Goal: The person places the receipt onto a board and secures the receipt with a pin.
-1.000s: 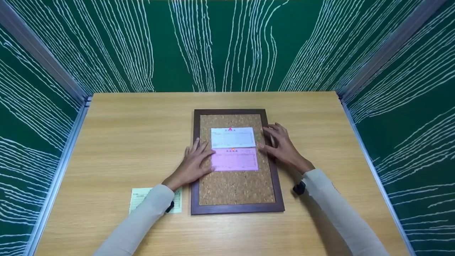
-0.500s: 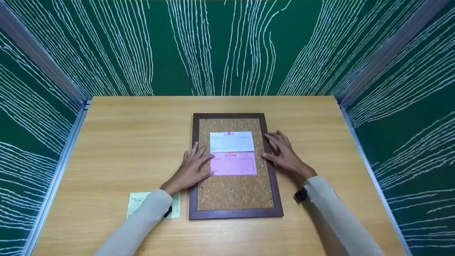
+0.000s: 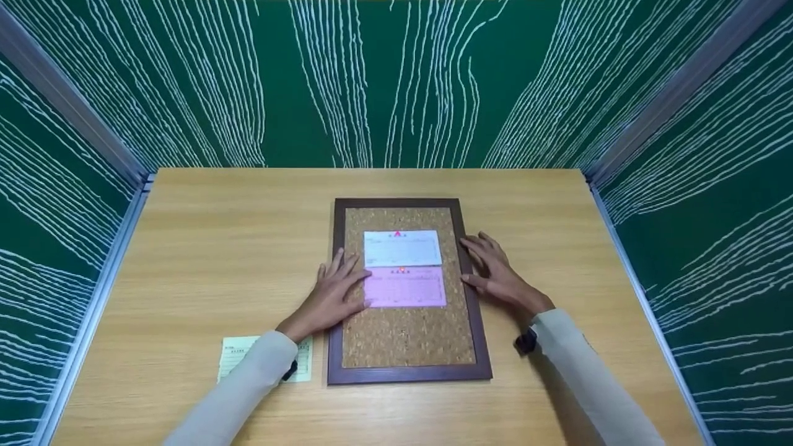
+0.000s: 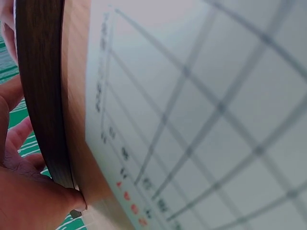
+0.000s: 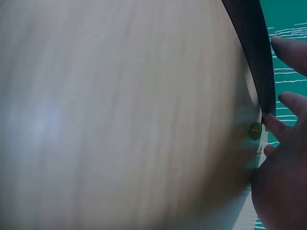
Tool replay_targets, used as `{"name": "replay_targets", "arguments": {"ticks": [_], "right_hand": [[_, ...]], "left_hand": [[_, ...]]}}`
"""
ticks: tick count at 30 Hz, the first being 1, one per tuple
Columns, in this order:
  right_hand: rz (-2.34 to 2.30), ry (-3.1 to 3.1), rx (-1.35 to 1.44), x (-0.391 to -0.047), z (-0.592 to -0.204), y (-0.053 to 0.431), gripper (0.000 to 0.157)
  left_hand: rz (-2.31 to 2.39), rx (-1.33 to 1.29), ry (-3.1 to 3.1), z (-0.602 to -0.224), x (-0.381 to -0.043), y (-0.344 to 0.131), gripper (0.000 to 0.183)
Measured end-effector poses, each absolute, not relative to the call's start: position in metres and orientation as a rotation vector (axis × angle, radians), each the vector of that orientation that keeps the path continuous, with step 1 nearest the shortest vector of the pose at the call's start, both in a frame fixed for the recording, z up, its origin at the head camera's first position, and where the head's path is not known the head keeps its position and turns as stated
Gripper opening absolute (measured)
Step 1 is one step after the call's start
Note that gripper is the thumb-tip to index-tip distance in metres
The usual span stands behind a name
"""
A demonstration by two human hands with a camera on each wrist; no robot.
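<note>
A cork board [image 3: 407, 337] with a dark brown frame [image 3: 409, 374] lies on the wooden table. Two printed paper slips are on the cork: a white slip [image 3: 401, 251] above and a pink slip [image 3: 404, 290] directly below. A small red spot [image 3: 397, 233] and an orange one [image 3: 402, 269] mark their top edges. My left hand [image 3: 325, 297] lies spread across the left frame side, its thumb and index fingertips at the pink slip's left edge. My right hand [image 3: 495, 269] rests with fingertips on the right frame side, holding nothing.
A pale green printed slip [image 3: 238, 353] lies left of the board, partly under the left forearm; its grid fills much of the left wrist view. Green walls [image 3: 421, 80] with white wavy lines enclose the wooden table [image 3: 204, 248]. Dark wrist devices [image 3: 525, 341] show at both cuffs.
My right thumb has drawn back from the cork onto the frame's right side. My left hand keeps its place by the pink slip. The head view has tilted slightly.
</note>
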State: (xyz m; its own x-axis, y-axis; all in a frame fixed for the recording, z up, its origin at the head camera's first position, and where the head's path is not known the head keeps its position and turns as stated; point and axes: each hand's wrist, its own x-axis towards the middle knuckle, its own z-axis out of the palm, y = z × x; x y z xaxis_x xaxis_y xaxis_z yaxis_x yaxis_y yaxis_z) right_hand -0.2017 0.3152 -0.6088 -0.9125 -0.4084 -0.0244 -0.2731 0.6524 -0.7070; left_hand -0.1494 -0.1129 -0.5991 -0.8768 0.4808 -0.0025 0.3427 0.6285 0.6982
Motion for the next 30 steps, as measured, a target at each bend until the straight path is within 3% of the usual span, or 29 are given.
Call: {"name": "replay_targets", "arguments": {"ticks": [11, 30], "right_hand": [[-1.127, 2.728, -0.683, -0.205, -0.614, 0.317, 0.078], [-1.054, 2.674, -0.572, -0.205, -0.609, 0.317, 0.082]], "left_hand": [[1.063, 0.678, 2.663, -0.597, -0.151, -0.112, 0.069], [1.209, 0.534, 2.622, -0.583, -0.143, -0.139, 0.072]]}}
